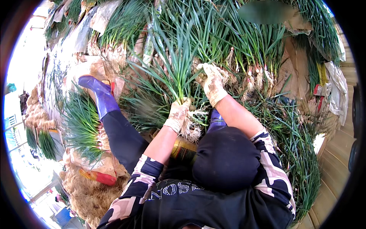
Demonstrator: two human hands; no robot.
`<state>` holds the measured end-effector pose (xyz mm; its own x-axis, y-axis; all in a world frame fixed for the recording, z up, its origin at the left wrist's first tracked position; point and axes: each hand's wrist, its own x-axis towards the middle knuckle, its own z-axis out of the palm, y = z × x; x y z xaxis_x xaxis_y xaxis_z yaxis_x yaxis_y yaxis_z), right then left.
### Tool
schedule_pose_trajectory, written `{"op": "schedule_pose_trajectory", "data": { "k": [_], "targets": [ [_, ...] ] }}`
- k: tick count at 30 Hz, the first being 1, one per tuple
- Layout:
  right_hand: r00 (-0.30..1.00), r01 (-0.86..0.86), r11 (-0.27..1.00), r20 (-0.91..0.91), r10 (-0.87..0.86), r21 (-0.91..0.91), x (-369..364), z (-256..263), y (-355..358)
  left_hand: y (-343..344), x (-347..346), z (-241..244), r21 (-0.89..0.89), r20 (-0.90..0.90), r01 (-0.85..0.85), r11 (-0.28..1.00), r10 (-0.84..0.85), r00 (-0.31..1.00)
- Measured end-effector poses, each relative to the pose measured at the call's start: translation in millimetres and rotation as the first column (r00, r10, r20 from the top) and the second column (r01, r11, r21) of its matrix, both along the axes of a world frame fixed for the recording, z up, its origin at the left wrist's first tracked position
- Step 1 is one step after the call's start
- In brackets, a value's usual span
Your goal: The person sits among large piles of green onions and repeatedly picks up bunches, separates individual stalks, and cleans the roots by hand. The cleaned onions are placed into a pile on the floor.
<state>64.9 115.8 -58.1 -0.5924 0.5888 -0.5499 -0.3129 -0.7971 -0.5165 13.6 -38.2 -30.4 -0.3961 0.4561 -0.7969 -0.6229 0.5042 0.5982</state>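
My left hand [178,115], in a soiled cream glove, grips a bunch of leafy allium plants [180,83], green onions or young garlic. Its leaves fan out away from me, and the pale stringy roots [190,128] hang below my fist. To the right, my right hand [211,81] wears a matching glove with the fingers curled. A long leaf passes by its fingertips, and whether they pinch it I cannot tell. Just beyond that hand lies a thick row of the same plants [251,54], with roots and pinkish bulbs towards me.
Loose leaves and stalks [294,148] are heaped at right. My purple boot [100,94] stands beside another plant pile [80,123] at left. A brown fibrous root heap [91,194] lies lower left. Sacking [297,71] spreads under the rows, and a ribbed tan surface [340,160] borders the right.
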Motion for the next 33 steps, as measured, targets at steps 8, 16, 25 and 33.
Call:
{"op": "schedule_pose_trajectory", "data": {
  "k": [8,16,25,33],
  "targets": [
    [0.86,-0.5,0.437,0.369,0.352,0.748,2.1,6.3,-17.3,6.7,-2.6,-2.3,0.078,0.088,-0.045,0.996,0.038,0.995],
    [0.377,-0.795,-0.475,0.921,0.1,0.377,3.5,38.8,-21.0,1.9,0.1,-1.4,-0.086,-0.032,-0.002,0.996,-0.001,0.999],
    [0.355,-0.85,-0.367,0.925,0.133,0.378,53.1,-64.9,38.1,-17.6,-27.3,24.6,0.384,0.273,0.011,0.923,-0.125,0.954],
    [0.133,-0.958,-0.116,0.765,0.63,0.262,59.8,-10.1,32.8,-33.9,-52.1,48.2,0.492,0.248,-0.009,0.871,-0.13,0.96]
  ]
}}
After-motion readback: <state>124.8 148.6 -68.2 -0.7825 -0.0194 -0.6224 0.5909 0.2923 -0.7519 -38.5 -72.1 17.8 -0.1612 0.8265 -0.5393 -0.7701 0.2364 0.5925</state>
